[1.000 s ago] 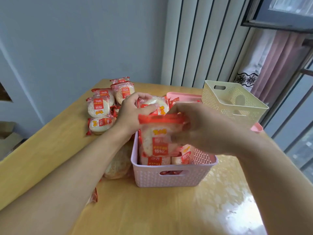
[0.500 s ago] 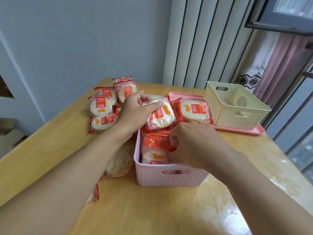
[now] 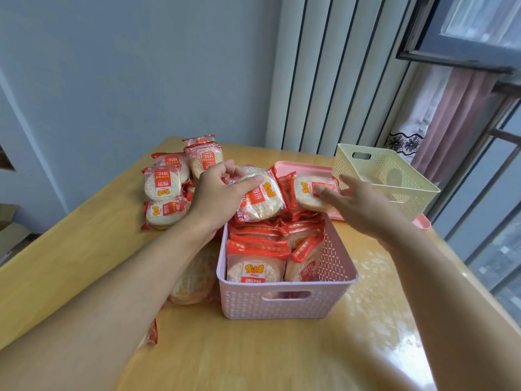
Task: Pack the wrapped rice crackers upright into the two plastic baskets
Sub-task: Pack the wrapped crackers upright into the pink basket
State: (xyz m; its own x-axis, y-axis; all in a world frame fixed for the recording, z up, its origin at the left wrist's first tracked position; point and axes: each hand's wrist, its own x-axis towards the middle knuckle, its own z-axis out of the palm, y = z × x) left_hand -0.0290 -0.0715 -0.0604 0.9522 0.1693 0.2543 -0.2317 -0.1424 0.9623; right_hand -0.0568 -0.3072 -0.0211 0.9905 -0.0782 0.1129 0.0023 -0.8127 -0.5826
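Rice crackers (image 3: 255, 266) in red-topped clear wrappers stand upright, filling pink basket (image 3: 284, 304).

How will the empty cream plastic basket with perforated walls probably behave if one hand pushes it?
The cream perforated plastic basket looks empty and thin-walled, so it is probably light and slides easily. Its walls seem rigid. It stands on the pink tray, which may shift along.

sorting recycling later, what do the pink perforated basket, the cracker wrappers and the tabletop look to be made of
Pink perforated basket: matte moulded plastic, judging by its even hole pattern and cut-out handle.
Clear-and-red cracker wrappers: thin glossy plastic film; crimped ends, crackers show through.
Yellow-tan tabletop: probably lacquered wood or laminate; it mirrors the window light.
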